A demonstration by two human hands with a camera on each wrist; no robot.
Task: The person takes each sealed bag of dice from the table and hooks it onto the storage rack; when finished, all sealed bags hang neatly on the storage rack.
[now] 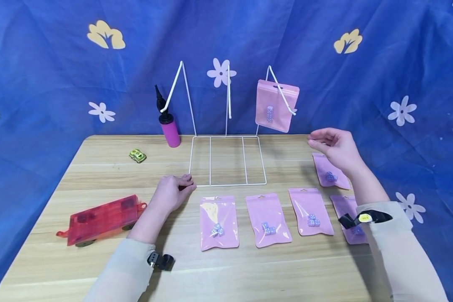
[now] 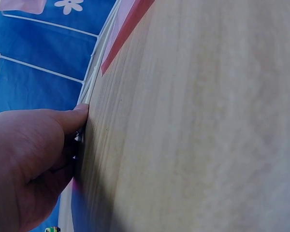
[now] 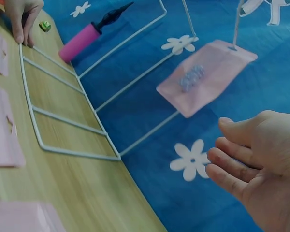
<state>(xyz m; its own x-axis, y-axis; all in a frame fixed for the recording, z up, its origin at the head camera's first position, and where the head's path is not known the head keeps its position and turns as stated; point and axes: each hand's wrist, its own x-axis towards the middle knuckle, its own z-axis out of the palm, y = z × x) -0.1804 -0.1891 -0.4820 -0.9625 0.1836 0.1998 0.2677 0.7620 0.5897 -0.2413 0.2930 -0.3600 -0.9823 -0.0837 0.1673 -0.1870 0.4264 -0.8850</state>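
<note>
A white wire rack (image 1: 228, 184) stands on the table with three upright hooks. My left hand (image 1: 172, 192) pinches its front left corner between thumb and fingers, also seen close in the left wrist view. From the right hook hangs a pink zip bag (image 1: 264, 94) with blue dice in it, the prong through its top slot. My right hand (image 1: 337, 149) is in the air to the right of that bag, apart from it, fingers loosely bent and holding nothing. Below this hand lies another pink dice bag (image 1: 324, 165), partly covered by it in the head view.
More pink dice bags (image 1: 219, 209) lie in front of the rack, one partly behind the right sleeve. A magenta hand pump (image 1: 170, 133) stands behind left. A small green toy car (image 1: 137, 155) and a red toy trailer (image 1: 102, 218) are on the left. Blue cloth hangs behind.
</note>
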